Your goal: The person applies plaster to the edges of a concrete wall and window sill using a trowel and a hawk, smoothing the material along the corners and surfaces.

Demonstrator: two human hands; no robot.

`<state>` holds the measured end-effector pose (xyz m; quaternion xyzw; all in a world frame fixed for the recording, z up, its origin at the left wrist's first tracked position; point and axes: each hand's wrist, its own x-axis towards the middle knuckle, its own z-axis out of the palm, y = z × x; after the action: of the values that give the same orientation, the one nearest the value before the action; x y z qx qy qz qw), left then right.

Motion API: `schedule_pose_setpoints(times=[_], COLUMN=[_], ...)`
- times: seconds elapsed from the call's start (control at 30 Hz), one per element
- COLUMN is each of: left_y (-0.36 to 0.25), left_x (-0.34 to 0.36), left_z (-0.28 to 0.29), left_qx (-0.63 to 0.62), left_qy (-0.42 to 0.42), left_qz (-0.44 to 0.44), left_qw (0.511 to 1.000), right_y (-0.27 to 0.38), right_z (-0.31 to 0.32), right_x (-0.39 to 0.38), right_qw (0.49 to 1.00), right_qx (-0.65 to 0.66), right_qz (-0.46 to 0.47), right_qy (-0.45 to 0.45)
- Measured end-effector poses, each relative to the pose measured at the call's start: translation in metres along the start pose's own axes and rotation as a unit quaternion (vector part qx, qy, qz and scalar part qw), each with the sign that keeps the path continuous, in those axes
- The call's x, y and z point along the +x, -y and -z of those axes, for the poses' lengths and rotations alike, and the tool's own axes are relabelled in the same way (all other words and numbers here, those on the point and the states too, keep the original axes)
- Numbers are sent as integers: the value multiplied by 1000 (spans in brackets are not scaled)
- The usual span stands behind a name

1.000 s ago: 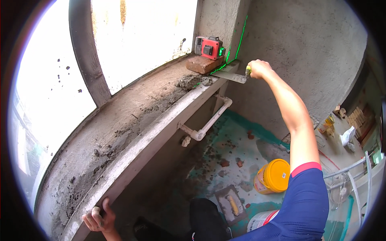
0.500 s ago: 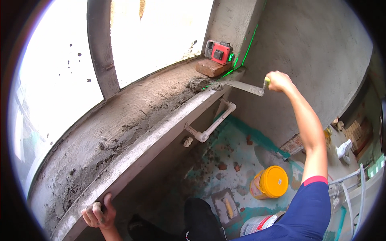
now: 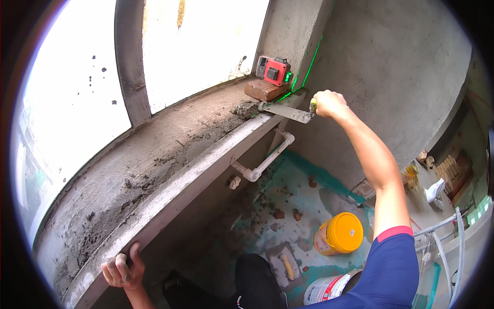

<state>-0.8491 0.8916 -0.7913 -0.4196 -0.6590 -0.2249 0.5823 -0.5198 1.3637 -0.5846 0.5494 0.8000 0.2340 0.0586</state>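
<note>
My right hand (image 3: pixel 330 104) is closed around the yellow-green handle of a trowel (image 3: pixel 288 113). The flat blade lies across the far end of a long straight board (image 3: pixel 190 176), its tip against a lump of wet mortar (image 3: pixel 246 109) on the window sill. At the near end my left hand (image 3: pixel 123 270) grips the board, fingers over its top edge and thumb against its front face. The board runs along the front of the sill (image 3: pixel 149 149), where rough mortar lies in a strip behind it.
A red laser level (image 3: pixel 276 71) stands on a brick (image 3: pixel 265 89), casting green lines in the corner. Below the board a white pipe (image 3: pixel 270 157) juts out. On the floor are a yellow-lidded bucket (image 3: pixel 343 233), a white bucket (image 3: pixel 329 289) and a float (image 3: pixel 286 267); a metal frame (image 3: pixel 442 239) stands right.
My right hand has moved left, bringing the trowel blade farther over the board to the mortar. My left hand keeps its grip at the near end. The view has shifted slightly.
</note>
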Motion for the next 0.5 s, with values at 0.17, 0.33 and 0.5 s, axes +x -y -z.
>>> schedule_pose_setpoints(times=[0.17,0.33,0.5], left_y=[1,-1,0], left_x=[-5,5,3], left_z=[-2,0,-2], left_qx=[5,-5,-8], left_qy=[-11,-11,-10], left_qz=[-5,-13,-12], left_qw=[1000,1000,1000], right_y=[-32,-19,13], right_z=[-7,-19,-39], right_x=[4,3,12], right_qw=[999,998,998], right_qx=[-21,41,31], right_qz=[-29,-39,-10], right_qy=[-17,-21,-47])
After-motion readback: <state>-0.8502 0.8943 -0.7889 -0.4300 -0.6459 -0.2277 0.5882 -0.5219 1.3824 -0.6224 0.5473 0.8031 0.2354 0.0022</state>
